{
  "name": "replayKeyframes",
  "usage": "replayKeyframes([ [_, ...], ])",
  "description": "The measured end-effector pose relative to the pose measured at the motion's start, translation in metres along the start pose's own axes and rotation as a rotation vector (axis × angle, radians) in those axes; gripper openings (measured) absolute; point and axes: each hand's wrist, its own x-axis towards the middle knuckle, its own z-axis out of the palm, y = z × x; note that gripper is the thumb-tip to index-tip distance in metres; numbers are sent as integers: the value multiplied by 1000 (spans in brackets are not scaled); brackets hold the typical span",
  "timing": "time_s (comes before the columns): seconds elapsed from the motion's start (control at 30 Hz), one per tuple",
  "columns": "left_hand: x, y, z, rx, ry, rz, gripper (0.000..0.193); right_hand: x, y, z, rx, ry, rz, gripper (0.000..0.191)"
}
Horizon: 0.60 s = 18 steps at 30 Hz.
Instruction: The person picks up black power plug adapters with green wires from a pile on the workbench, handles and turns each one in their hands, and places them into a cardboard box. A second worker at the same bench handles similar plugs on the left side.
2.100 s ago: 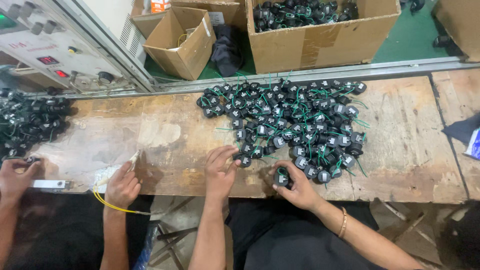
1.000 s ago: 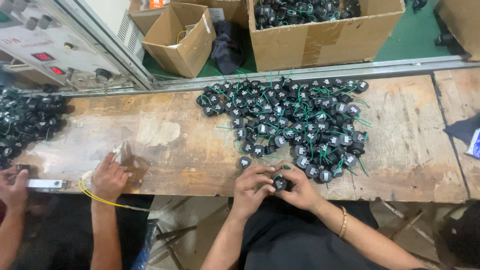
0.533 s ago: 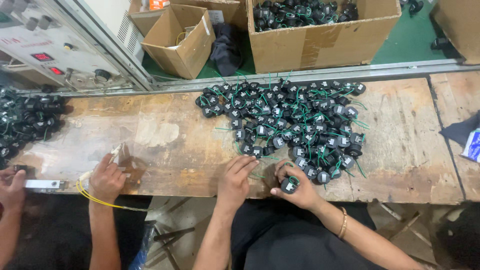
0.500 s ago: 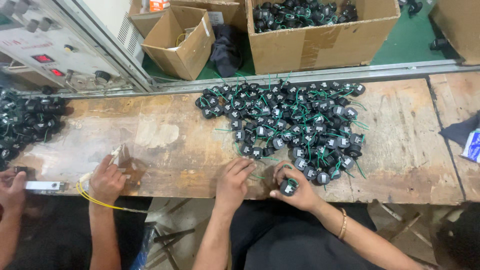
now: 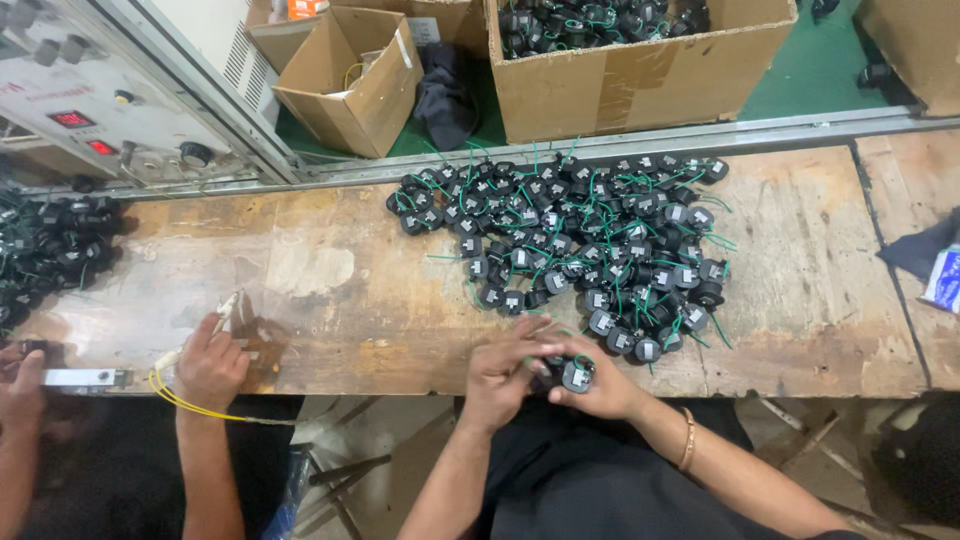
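Head camera view, looking straight down at a long, worn wooden table [image 5: 330,290]. The person's two hands meet at the near edge of the table, a little right of the middle. The left hand [image 5: 503,368] and the right hand [image 5: 600,385] are both closed around one small round black part [image 5: 573,374]. The fingers curl in tight on it from both sides. The part has a pale sticker on top and a bit of green wire. A thin bracelet [image 5: 688,440] sits on the right wrist.

Just past the hands, farther away, lies a big pile of the same black parts [image 5: 590,240] with green wires sticking out all over. The nearest parts of the pile are just beside the hands.

On the far side, off the table, stands a large cardboard box [image 5: 640,75] full of more black parts. To its left is a smaller cardboard box [image 5: 350,85], open, with almost nothing in it. At the far left is a grey machine [image 5: 90,110] with knobs and red lights.

Another worker sits to the left. That worker's hand [image 5: 210,365] rests on the near table edge with a yellow wire [image 5: 190,405] by it. A second pile of black parts [image 5: 55,250] lies at the far left of the table.
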Motion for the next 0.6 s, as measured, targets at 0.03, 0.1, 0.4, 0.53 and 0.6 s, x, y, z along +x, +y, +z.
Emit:
replayKeyframes([
  [0.03, 7, 3, 8, 203, -29, 103, 19, -3, 4, 2, -37, -7, 47, 62],
  [0.1, 15, 9, 19, 358, 18, 181, 22, -8, 8, 3, -118, -18, 141, 61],
  [0.4, 1, 11, 11, 282, 81, 116, 23, 18, -22, -1, 71, 149, 77, 50],
  [0.53, -4, 9, 11, 245, 164, 45, 17, 24, -42, 3, -74, 96, 4, 50],
  [0.6, -2, 10, 8, 336, 105, 159, 16, 26, -48, 3, -105, 65, 6, 43],
])
